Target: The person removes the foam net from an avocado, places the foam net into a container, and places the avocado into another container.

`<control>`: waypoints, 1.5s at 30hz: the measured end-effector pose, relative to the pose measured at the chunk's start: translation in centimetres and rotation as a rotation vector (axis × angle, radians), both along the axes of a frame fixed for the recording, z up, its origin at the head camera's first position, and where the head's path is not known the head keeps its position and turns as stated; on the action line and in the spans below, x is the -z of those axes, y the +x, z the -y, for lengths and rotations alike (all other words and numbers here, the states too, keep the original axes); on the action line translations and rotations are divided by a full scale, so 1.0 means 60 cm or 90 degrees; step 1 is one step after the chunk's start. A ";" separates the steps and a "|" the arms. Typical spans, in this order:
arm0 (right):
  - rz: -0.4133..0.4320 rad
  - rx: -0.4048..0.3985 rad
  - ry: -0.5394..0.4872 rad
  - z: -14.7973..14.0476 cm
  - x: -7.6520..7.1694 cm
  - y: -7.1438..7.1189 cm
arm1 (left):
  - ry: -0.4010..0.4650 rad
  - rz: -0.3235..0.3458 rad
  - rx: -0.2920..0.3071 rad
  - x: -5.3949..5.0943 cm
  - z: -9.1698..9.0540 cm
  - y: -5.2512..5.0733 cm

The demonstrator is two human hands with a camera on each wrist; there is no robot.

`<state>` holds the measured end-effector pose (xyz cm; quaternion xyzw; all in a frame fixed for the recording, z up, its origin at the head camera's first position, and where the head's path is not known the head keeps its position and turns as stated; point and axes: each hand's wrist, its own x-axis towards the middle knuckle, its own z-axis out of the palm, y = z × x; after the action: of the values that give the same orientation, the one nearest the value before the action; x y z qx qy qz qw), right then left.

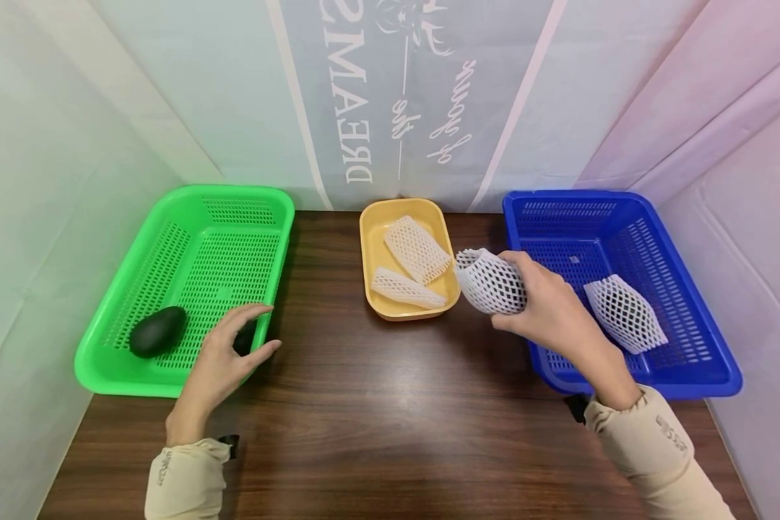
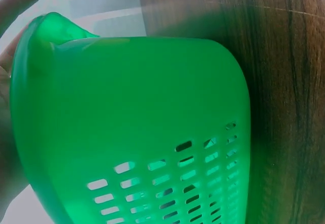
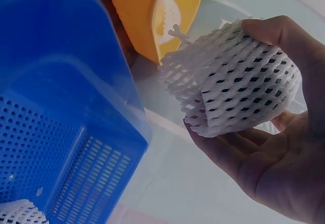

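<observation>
My right hand (image 1: 552, 310) grips an avocado in a white foam net (image 3: 244, 84) between thumb and fingers, raised between the yellow tray and the blue basket; dark skin shows through the mesh. Over the right rim of the green basket (image 1: 188, 191), my left hand (image 1: 217, 365) is held with thumb and fingers spread apart in a curve, gripping nothing visible. A bare dark avocado (image 1: 158, 332) lies in that basket's near left part. Another dark shape (image 1: 245, 337) shows partly behind the left hand. One netted avocado (image 1: 626, 313) lies in the blue basket (image 1: 728, 375).
The yellow tray (image 1: 367, 245) stands at the back middle, holding a flat foam net (image 1: 418, 249) and a narrower folded one (image 1: 406, 287). Baskets and tray stand on a dark wooden table (image 1: 390, 433). Pale printed sheeting (image 1: 422, 173) hangs behind, with sheets at both sides.
</observation>
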<state>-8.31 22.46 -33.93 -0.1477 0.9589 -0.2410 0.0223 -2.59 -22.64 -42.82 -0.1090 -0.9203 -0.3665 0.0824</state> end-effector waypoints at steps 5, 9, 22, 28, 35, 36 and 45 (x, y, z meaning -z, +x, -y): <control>-0.001 0.001 0.002 0.009 0.007 0.005 | 0.009 -0.018 0.007 0.000 -0.004 0.000; -0.002 -0.008 -0.002 0.018 0.015 0.008 | 0.016 -0.033 0.010 0.001 -0.007 0.000; 0.024 -0.034 0.000 0.054 0.051 0.024 | -0.005 -0.057 0.005 -0.003 -0.020 -0.003; 0.039 -0.047 -0.001 0.071 0.077 0.035 | 0.013 -0.080 0.030 -0.008 -0.033 -0.005; 0.052 -0.061 0.011 0.085 0.109 0.045 | 0.020 -0.087 0.055 -0.003 -0.044 -0.006; 0.053 -0.062 0.011 0.087 0.113 0.047 | 0.021 -0.086 0.056 -0.002 -0.045 -0.006; 0.080 -0.086 -0.001 0.101 0.137 0.060 | 0.007 -0.067 0.067 -0.003 -0.058 -0.003</control>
<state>-4.70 16.39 -42.13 -0.1968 0.9434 -0.2483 0.0982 -2.76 -19.13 -42.62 -0.1757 -0.9057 -0.3691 0.1123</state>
